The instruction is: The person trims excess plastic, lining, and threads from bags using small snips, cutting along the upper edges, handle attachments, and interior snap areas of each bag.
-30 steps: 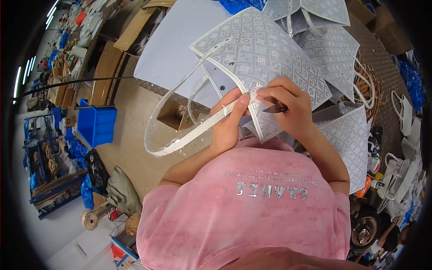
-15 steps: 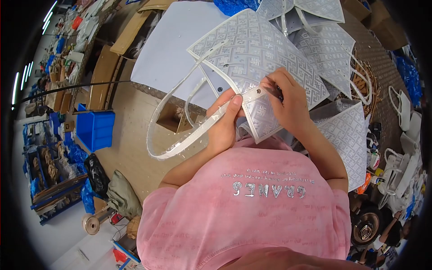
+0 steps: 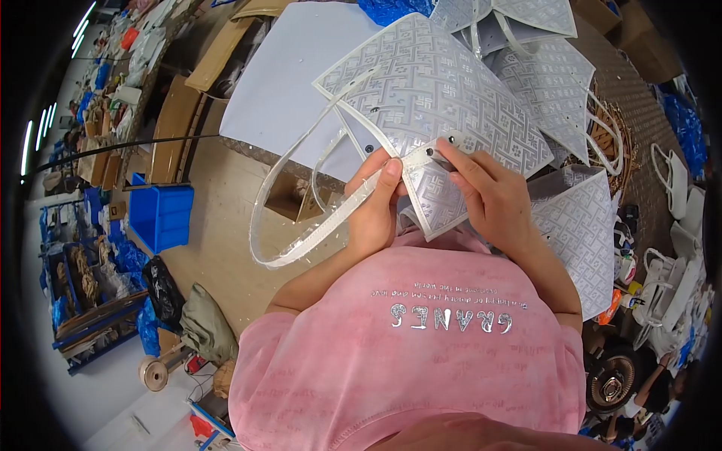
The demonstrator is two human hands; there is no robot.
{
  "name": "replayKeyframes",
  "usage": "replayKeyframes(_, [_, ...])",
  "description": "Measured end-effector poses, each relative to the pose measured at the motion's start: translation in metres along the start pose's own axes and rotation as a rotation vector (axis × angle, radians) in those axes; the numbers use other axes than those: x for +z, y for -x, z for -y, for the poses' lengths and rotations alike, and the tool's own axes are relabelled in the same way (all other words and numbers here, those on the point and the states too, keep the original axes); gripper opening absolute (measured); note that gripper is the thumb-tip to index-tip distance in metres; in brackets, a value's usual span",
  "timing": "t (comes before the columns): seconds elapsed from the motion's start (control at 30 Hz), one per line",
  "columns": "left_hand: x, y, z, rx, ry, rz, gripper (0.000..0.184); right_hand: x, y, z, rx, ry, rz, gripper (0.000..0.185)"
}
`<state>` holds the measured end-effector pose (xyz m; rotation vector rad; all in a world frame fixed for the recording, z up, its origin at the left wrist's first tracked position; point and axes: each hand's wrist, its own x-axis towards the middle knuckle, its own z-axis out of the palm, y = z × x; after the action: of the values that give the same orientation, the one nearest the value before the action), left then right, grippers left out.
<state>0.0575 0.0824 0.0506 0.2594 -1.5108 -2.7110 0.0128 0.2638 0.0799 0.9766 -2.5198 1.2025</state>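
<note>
A silver-white patterned bag with white edging lies in front of my chest. My left hand pinches the white strap against the bag's edge, thumb on top. The strap loops out to the left, with clear plastic film on it. Its end tab lies over the pattern and has a dark hole. At the right of the tab, my right hand has its index finger extended beside a small dark round piece, thumb apart from the finger. Whether it grips anything is unclear.
More patterned bags lie at the upper right and right. A white sheet is behind the bag. A blue crate and cardboard boxes stand at the left. White handles are piled at the far right, near other people.
My right hand has moved away from the strap end and its fingers have spread. The dark tool seen in it earlier no longer shows. The strap's end tab is now exposed.
</note>
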Motion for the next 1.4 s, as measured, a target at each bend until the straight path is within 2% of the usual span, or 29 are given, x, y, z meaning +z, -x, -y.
replayKeyframes(0.27, [0.008, 0.003, -0.003, -0.002, -0.055, -0.045, 0.042, 0.0, -0.001, 0.005, -0.016, 0.129, -0.009, 0.043])
replayKeyframes(1.4, [0.004, 0.001, 0.001, 0.011, -0.077, -0.076, 0.039, 0.012, -0.002, 0.003, -0.052, 0.201, -0.073, 0.042])
